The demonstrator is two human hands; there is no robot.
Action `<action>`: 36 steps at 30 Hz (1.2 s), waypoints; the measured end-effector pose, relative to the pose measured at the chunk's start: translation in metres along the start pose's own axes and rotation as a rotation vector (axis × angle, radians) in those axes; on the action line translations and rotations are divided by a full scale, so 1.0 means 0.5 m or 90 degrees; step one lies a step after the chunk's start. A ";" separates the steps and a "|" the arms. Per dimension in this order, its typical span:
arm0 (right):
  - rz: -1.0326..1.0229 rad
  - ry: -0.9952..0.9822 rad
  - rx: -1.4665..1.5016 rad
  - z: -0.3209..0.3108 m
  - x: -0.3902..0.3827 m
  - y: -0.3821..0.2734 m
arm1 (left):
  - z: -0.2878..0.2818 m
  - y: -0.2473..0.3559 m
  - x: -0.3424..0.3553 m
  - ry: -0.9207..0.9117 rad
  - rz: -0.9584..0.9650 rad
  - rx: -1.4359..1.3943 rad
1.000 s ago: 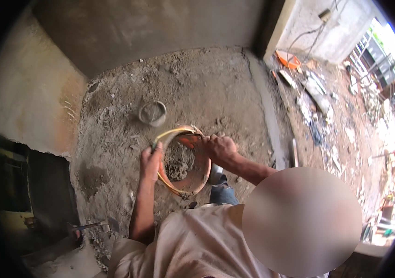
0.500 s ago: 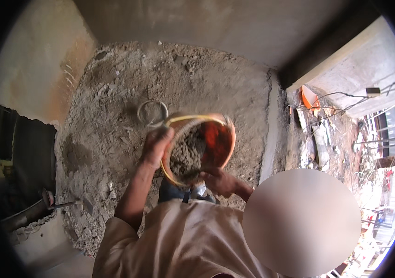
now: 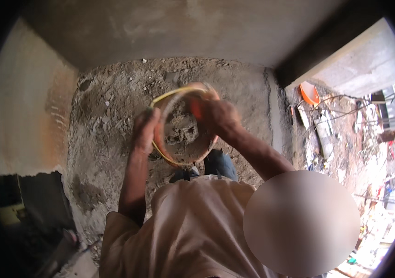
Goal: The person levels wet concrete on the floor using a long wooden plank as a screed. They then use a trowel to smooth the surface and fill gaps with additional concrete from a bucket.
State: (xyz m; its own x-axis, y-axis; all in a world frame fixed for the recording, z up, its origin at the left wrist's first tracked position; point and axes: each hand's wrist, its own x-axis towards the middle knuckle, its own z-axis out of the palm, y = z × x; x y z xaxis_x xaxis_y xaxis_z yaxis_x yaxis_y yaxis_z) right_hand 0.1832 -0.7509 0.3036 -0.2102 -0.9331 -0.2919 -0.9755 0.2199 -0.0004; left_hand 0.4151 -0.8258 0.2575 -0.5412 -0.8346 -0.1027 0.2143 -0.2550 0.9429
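An orange bucket [image 3: 159, 134] with a yellow-edged rim is held up in front of me, its mouth facing me. Grey, lumpy mortar [image 3: 181, 129] lies inside, and some is smeared on the inner wall. My left hand [image 3: 144, 131] grips the left side of the rim, thumb up along the edge. At the far right side of the rim is my right hand [image 3: 221, 116], closed over the edge and a little blurred; its fingertips are hidden.
Rough, rubble-strewn ground [image 3: 109, 106] surrounds my feet. A plastered wall [image 3: 169, 32] rises ahead, another wall [image 3: 26, 111] stands left. An orange curved container [image 3: 309, 93] lies to the right among debris and thin rods [image 3: 341, 99].
The bucket has moved up and away from me, turning a little. My right hand has gone from the near rim to the far right rim. The ring on the ground is now out of sight.
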 end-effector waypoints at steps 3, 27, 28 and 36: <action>-0.274 0.170 -0.201 0.072 0.104 -0.043 | -0.057 0.052 0.123 0.079 0.012 0.124; -0.379 -0.262 0.640 -0.077 0.802 0.051 | -0.256 0.147 0.658 0.185 0.136 -0.147; -0.404 -0.153 0.554 -0.086 0.823 0.039 | -0.280 0.155 0.657 0.212 0.147 -0.136; -0.466 0.293 0.033 -0.122 0.959 -0.008 | -0.365 0.191 0.824 0.397 0.113 0.042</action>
State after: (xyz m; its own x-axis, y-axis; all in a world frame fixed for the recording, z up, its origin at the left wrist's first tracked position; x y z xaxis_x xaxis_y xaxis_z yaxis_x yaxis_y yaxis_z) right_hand 0.0824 -1.2165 0.2222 0.4542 -0.8647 0.2144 -0.8736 -0.4795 -0.0834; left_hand 0.3612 -1.2830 0.2475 0.0758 -0.9931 -0.0900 0.1956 -0.0737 0.9779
